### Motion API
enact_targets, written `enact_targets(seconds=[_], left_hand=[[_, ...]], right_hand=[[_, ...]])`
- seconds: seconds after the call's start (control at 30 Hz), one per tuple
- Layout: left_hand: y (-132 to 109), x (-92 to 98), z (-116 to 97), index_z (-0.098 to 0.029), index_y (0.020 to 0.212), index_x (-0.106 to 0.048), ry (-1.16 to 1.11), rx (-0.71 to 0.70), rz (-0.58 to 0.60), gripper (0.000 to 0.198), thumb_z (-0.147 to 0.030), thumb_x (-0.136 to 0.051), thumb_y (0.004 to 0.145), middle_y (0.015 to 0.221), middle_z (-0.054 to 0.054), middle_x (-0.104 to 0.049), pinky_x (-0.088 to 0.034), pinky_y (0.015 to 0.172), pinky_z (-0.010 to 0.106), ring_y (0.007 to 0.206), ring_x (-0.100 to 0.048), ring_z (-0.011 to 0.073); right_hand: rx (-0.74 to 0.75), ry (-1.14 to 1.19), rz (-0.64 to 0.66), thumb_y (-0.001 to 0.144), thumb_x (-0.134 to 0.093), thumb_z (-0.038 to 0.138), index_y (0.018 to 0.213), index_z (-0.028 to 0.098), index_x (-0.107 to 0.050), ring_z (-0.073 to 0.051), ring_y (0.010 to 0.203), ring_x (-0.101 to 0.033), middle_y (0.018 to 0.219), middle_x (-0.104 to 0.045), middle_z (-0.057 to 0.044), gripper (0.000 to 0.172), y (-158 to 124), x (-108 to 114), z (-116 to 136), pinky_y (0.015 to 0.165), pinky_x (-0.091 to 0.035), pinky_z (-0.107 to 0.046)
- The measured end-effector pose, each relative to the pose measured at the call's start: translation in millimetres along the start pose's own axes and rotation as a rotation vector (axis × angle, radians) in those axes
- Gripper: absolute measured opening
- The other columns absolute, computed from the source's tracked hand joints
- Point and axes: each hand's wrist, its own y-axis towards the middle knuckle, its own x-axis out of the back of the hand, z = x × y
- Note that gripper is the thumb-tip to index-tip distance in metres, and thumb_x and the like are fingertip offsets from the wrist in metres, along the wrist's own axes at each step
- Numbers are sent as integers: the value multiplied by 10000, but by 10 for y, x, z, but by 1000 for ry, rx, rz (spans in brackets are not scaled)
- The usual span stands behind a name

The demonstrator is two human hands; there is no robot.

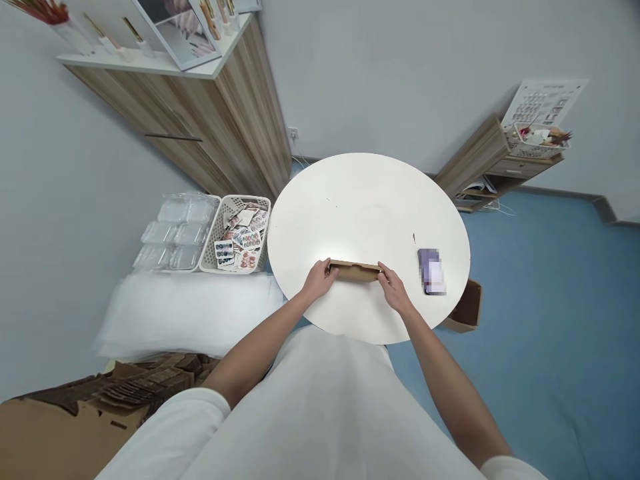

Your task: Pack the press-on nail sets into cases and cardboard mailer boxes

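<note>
A flat brown cardboard box (355,271) lies on the round white table (367,207) near its front edge. My left hand (319,279) grips the box's left end with curled fingers. My right hand (393,287) grips its right end the same way. Both forearms reach in from below over my white clothing.
A phone-like object (431,271) lies on the table's right side. A white basket of printed cards (240,235) and clear plastic cases (173,233) sit to the left. Flattened cardboard pieces (125,390) lie lower left. A brown box (467,308) stands on the blue floor.
</note>
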Motion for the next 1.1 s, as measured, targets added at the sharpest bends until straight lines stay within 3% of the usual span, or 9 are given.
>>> enact_targets(seconds=[0.23, 0.5, 0.7, 0.93, 1.1], left_hand=[[21, 11, 46, -199, 1186, -444, 80, -84, -20, 405, -385, -412, 829, 813, 32, -463, -418, 694, 280, 693, -497, 146], [18, 73, -20, -218, 1226, -415, 107, -95, -86, 468, -352, -501, 786, 942, 44, -461, -434, 709, 275, 716, -505, 134], [38, 112, -31, -208, 1177, -458, 73, -111, -93, 424, -300, -523, 768, 874, 35, -487, -432, 723, 274, 764, -505, 149], [46, 142, -30, -218, 1146, -477, 48, -109, -88, 410, -282, -541, 747, 809, 16, -496, -437, 727, 287, 704, -493, 140], [50, 175, -21, -209, 1116, -504, 10, -132, -91, 386, -289, -542, 740, 809, 16, -511, -445, 707, 271, 691, -493, 129]], right_hand=[[-36, -37, -92, 828, -328, 498, 1195, 258, -492, -178, 917, -490, 976, -493, -56, 468, 64, 1, 79, 821, -400, -337], [-56, -46, -72, 804, -354, 536, 1164, 243, -527, -174, 813, -508, 872, -517, -42, 495, 81, 53, 119, 798, -404, -335], [-53, 91, -72, 793, -371, 533, 1064, 244, -588, -193, 927, -510, 1025, -578, -51, 451, 71, 44, 189, 839, -387, -351], [-81, 209, -101, 754, -392, 576, 1002, 187, -618, -147, 674, -490, 826, -600, -50, 514, 105, 24, 256, 655, -418, -296], [-99, 273, -106, 742, -413, 581, 945, 179, -633, -127, 613, -448, 721, -561, -32, 501, 97, 32, 284, 606, -400, -269]])
